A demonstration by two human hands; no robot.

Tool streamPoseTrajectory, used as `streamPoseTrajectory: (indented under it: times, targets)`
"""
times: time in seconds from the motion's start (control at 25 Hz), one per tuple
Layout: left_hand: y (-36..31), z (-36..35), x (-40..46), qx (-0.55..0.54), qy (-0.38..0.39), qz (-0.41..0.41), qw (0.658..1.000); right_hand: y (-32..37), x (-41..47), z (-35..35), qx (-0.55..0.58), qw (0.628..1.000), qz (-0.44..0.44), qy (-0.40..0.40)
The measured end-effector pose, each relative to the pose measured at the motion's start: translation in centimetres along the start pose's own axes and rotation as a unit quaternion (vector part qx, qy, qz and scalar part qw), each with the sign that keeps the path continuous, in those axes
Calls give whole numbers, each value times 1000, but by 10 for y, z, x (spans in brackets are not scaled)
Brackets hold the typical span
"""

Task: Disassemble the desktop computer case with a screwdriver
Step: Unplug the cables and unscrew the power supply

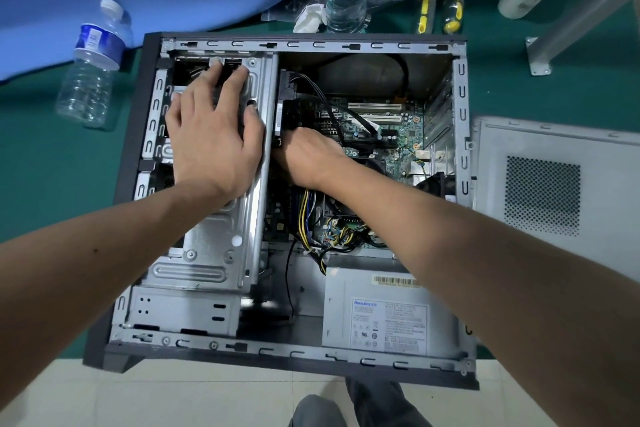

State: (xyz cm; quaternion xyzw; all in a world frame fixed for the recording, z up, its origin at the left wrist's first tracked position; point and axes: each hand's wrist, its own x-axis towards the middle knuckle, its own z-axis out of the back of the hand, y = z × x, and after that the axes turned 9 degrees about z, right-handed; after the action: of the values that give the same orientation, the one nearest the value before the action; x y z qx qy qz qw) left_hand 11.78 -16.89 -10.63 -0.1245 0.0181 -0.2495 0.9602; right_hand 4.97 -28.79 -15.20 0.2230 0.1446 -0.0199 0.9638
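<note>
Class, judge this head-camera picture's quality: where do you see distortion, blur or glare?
Head view: wide-angle bending curves the computer case edges and stretches both forearms; the left hand fingertips look slightly smeared; soft glare on the drive cage; the motherboard stays fairly sharp.

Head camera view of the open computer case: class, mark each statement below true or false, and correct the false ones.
1. The left hand lies spread on the metal drive cage. True.
2. The right hand holds a screwdriver. False: no screwdriver shows in it; it reaches inside the case beside the cage, fingers hidden.
3. The side panel is fitted on the computer case. False: it lies off to the right.
4. The power supply sits in the case's near right corner. True.
5. Both water bottles stand upright. False: one bottle lies on its side.
</note>
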Motion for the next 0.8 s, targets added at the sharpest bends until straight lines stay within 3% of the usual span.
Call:
streamPoseTrajectory:
  times: [0.16, 0.4, 0.68, 0.8]
  targets:
    - [2, -1, 0, 0, -2, 1, 1000, 1, -2, -1, -17, 999, 31, -13]
    - [2, -2, 1, -3, -1, 0, 1000, 0, -1, 7, 135, 987, -80, -23]
    - [3, -2, 0, -3, -4, -3, 1000, 1, -4, 7, 72, 995, -67, -11]
    - [3, -3, 1, 1, -4, -6, 1000, 0, -14, 14, -21, 999, 28, 6]
